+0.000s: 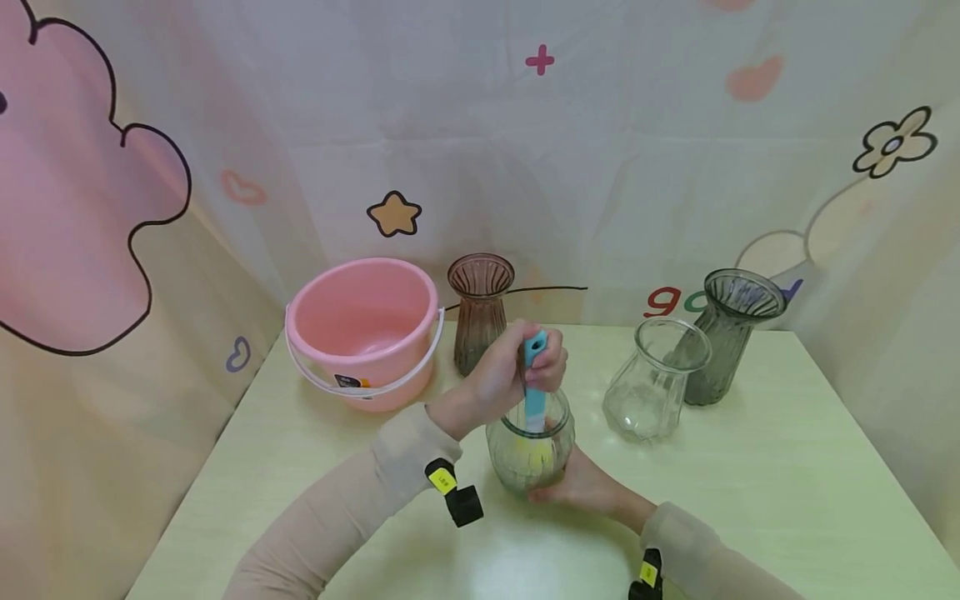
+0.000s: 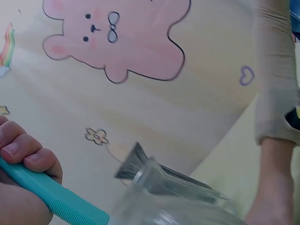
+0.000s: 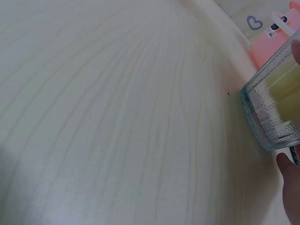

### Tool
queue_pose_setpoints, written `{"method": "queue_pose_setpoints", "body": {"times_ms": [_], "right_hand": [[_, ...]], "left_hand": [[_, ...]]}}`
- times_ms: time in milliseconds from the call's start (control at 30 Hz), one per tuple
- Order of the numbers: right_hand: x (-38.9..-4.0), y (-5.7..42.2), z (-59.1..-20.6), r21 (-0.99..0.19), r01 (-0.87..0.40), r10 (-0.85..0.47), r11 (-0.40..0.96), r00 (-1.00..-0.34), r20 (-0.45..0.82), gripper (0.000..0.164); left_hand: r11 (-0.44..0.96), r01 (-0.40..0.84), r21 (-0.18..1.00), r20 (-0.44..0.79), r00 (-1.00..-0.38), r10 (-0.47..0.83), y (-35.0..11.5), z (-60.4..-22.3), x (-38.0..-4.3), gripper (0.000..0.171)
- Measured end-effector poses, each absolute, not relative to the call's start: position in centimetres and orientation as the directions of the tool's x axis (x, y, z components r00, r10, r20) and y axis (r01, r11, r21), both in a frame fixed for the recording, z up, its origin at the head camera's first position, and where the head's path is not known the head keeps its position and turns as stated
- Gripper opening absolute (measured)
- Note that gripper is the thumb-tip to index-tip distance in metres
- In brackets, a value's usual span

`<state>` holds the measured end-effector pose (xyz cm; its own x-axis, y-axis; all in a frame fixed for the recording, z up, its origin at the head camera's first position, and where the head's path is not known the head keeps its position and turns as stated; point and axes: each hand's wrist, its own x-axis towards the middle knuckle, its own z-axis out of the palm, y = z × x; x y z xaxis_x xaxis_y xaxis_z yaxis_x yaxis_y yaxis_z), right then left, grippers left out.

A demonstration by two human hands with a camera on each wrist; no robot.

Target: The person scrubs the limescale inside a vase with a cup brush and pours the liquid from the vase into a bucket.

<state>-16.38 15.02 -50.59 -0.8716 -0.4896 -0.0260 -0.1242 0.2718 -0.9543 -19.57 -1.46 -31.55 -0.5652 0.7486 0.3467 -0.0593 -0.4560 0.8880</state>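
1. The rounded, ribbed clear-glass jar (image 1: 510,468) could slip or turn in the right hand (image 1: 581,483) if the other hand pushes hard sideways; smooth glass, especially if wet, would be the likely cause
2. A steep tilt of the brush with its flat turquoise plastic handle (image 1: 535,402) and yellow head (image 1: 532,454) could lever against the jar's rim and tip or chip it; whether the head is bristle or sponge cannot be told
3. A wide swing of the jar to the right might knock the flared clear-glass vase (image 1: 637,404), and that in turn the tall smoky-grey ribbed glass vase (image 1: 708,367) just behind it; the brownish-purple glass vase (image 1: 480,321) stands near the left hand (image 1: 508,371), so an elbow-out stroke is a lesser risk there
4. The left forearm reaches in from the lower left, its hand above the jar's mouth, fingers wrapped firmly round the handle, which points down into the jar
5. The right forearm comes from the lower right, its hand curled round the jar's lower side, thumb near the base; whether the base touches the pale wood-grain table (image 1: 795,467) is unclear
6. The jar sits mid-table, between the round pink plastic bucket (image 1: 360,358) and the clear vase, nearer the person
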Motion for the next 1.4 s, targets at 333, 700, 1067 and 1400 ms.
{"method": "queue_pose_setpoints", "body": {"times_ms": [333,700,1067,1400], "right_hand": [[-16.5,14.7,-50.6,-0.959,-0.159,-0.516,0.234,-0.856,0.016,0.090],[-16.1,14.6,-50.8,-0.954,-0.118,-0.484,0.275,-0.874,-0.032,0.088],[-16.1,14.6,-50.4,-0.946,-0.098,-0.466,0.309,-0.883,-0.061,0.097],[-16.2,15.3,-50.6,-0.963,-0.101,-0.525,0.250,-0.850,-0.047,0.110]], "left_hand": [[-0.522,-0.003,0.853,0.438,-0.540,0.719,-2.1,-26.0,-19.2,0.039],[-0.474,-0.081,0.877,0.351,-0.567,0.745,-1.2,-29.9,-19.3,0.037],[-0.445,-0.055,0.894,0.316,-0.627,0.712,-1.1,-33.5,-20.2,0.037],[-0.449,-0.074,0.891,0.306,-0.631,0.712,-1.6,-33.7,-20.3,0.036]]}}
